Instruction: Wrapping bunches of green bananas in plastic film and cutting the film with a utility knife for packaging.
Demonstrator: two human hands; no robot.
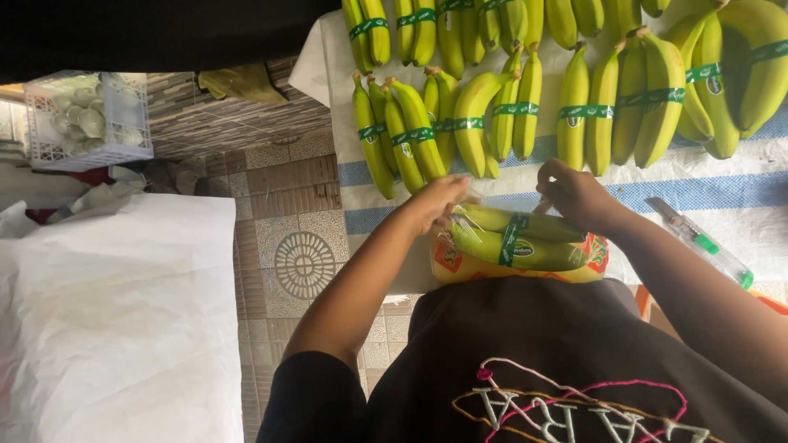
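Beyond both hands, on striped cloth (722,193): rows of green banana bunches (525,98), each banded with green tape. Far off to left of left hand: white sheet (123,312) over a surface, white crate (86,119) of pale round items past it, patterned tile floor (304,262) between. Directly under the hands: banana bunch (513,238) with green band, lying on a yellow-orange packet (460,267), close against the body. Left hand (435,201): fingers curled down onto bunch's left end, touching; firm grip or not, cannot tell. Right hand (574,193): fingers pinched together above bunch's right end; pinched item hidden. Just right of right hand: clear pen-like tool (702,242) with green parts
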